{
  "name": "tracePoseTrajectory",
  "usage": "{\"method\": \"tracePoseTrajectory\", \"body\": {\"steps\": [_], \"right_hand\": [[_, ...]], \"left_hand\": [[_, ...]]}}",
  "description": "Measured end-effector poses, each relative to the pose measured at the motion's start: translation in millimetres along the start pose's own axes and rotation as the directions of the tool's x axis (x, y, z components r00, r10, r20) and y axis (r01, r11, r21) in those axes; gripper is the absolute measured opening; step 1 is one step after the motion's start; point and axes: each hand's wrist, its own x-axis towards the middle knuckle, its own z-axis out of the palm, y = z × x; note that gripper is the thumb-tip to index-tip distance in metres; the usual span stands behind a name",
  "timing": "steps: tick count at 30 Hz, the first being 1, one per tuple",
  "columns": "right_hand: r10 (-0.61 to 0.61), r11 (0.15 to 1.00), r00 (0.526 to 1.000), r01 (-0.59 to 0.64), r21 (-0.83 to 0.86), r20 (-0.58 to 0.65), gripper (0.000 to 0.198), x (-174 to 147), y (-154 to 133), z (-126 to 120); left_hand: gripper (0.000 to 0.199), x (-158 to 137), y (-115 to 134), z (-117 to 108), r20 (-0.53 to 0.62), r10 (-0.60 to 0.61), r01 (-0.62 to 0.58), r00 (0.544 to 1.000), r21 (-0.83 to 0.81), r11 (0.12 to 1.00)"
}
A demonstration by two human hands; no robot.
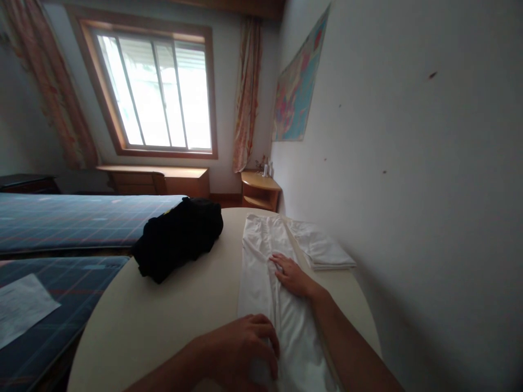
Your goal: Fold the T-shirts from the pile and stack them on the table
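A pair of white trousers (257,277), as far as the gathered waist end shows, lies lengthwise over the table with light creases. My right hand (292,275) rests flat on its upper part, fingers spread and holding nothing. Nearer to me, my left hand (245,348) is over the left edge of the cloth, its fingers loosely bent and apart from the thumb; its underside is partly hidden. Beside the trousers on the right sits a folded white garment (327,247). The near end of the trousers runs out of the picture.
A black bundle of cloth (180,239) is on the left of the round cream table (163,326). Two plaid mattresses (81,220) stand left of it, one with a paper sheet (24,307). A wall (408,228) runs close along the right.
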Motion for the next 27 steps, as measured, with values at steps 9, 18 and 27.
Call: {"method": "tracePoseTrajectory", "body": {"steps": [9,18,27], "right_hand": [[-0.005,1.0,0.998,0.004,-0.015,-0.055,0.048,0.5,-4.9,3.0],[0.027,1.0,0.96,-0.03,-0.007,-0.278,0.04,9.5,-7.0,-9.0],[0.171,0.971,0.969,-0.196,-0.135,-0.18,0.051,17.5,-5.6,4.5]], "left_hand": [[0.038,10.4,10.8,15.6,0.067,0.0,-0.013,0.998,0.191,0.982],[0.04,-4.3,-10.3,-20.3,-0.081,-0.183,0.197,0.98,0.223,0.955],[0.035,-6.3,-36.9,-31.9,-0.226,-0.255,0.318,0.94,0.311,0.896]]}}
